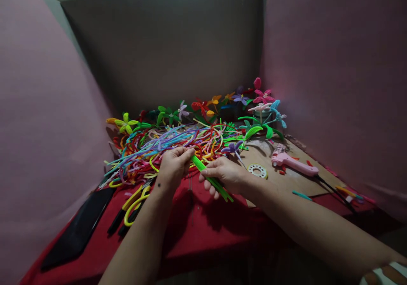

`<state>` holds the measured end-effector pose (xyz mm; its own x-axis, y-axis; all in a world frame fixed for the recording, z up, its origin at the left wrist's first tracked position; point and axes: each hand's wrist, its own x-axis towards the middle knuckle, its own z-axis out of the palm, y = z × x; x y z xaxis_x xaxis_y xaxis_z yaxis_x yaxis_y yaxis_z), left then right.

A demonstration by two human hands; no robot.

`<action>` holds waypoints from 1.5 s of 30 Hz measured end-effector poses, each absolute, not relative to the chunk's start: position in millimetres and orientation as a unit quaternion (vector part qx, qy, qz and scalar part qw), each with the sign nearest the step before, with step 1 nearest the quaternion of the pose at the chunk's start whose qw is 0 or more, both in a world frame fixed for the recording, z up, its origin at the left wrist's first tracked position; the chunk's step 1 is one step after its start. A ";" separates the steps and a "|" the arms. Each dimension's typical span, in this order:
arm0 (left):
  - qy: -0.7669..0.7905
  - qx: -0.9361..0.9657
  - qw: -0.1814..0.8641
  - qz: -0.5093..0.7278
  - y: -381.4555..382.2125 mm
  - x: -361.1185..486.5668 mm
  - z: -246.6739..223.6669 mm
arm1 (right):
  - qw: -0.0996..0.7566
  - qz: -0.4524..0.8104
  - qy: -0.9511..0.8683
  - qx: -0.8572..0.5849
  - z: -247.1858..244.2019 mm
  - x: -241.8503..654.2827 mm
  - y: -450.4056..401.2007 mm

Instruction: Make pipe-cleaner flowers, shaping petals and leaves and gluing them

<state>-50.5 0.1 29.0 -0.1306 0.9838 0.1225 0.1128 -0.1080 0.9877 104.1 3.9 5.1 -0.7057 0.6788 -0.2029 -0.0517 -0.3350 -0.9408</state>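
A bundle of bright green pipe cleaners [199,163] slants between my two hands, just above the table's front half. My left hand [175,165] pinches its upper end between thumb and fingers. Farther down, my right hand [222,173] grips the same bundle, thumb on top and fingers curled beneath, and the lower ends stick out past it. Behind both hands spreads a large tangled heap of multicoloured pipe cleaners [165,143]. Close to my right hand lies a purple pipe cleaner flower [233,148].
Yellow-handled scissors [135,211] and a black flat device [79,230] lie left on the red cloth [203,234]. To the right, a board [286,183] bears a pink glue gun [295,164] and a white holed disc [257,171]. Pipe cleaner flowers [200,105] line the back.
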 end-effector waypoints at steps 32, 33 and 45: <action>0.436 0.486 0.494 0.575 5.5 -70.1 37.1 | 0.214 0.787 -0.501 -0.290 -4.5 101.8 5.1; 0.448 0.489 0.475 0.578 5.1 -70.4 37.4 | 0.211 0.789 -0.501 -0.287 -4.4 102.1 5.4; 0.601 0.549 0.242 0.529 10.7 -73.1 31.3 | 0.214 0.789 -0.502 -0.281 -2.4 100.8 3.4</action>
<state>-73.1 10.7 31.3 -0.2809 0.9150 0.2897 0.4035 -0.1613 0.9007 100.8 3.4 -2.4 -0.7497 0.6210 -0.2286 -0.0554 -0.4031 -0.9135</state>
